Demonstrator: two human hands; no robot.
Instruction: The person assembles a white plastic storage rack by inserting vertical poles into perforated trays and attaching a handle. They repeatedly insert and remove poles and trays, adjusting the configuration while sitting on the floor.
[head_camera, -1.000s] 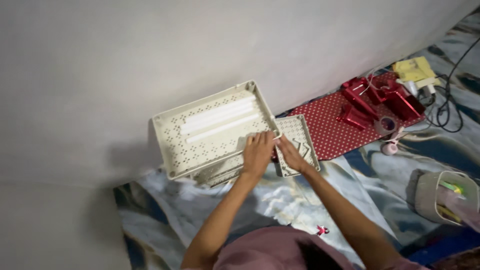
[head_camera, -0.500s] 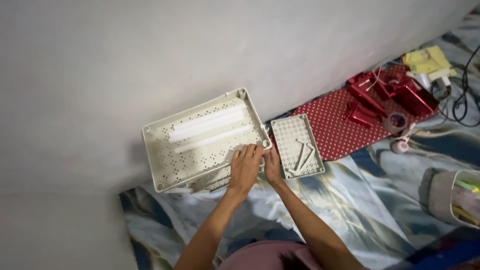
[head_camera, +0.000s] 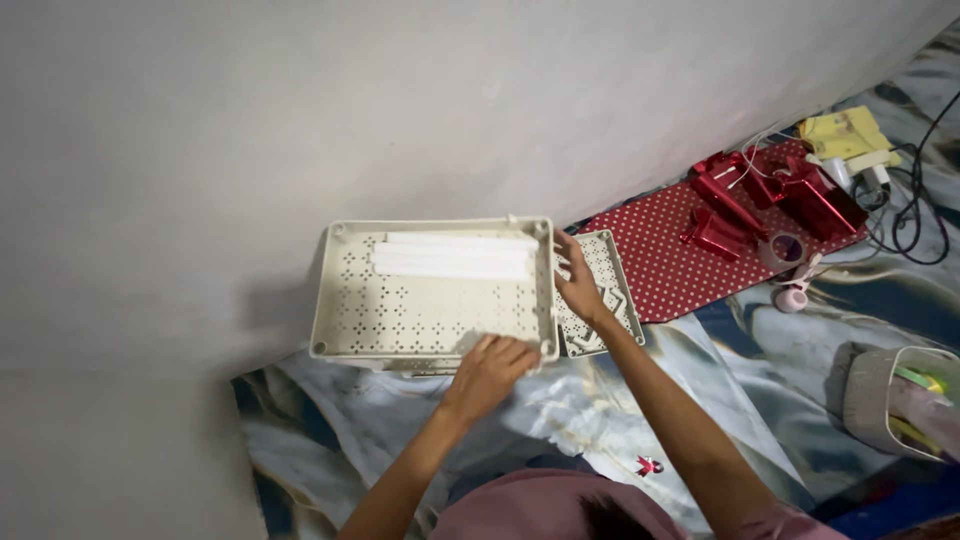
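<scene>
A large cream perforated plastic tray lies against the wall with several white rods in its far part. My left hand grips the tray's near right corner. My right hand holds the tray's right edge, fingers over a smaller perforated cream panel that lies beside it. More cream panels show under the big tray's near edge.
A red dotted cloth to the right carries shiny red boxes and a tape roll. Yellow packets and black cables lie farther right. A grey bin stands at the right edge. A patterned blue sheet covers the floor.
The big tray has turned from slanted to level with the wall. My left hand slid to its near corner; my right hand moved up along its right edge.
</scene>
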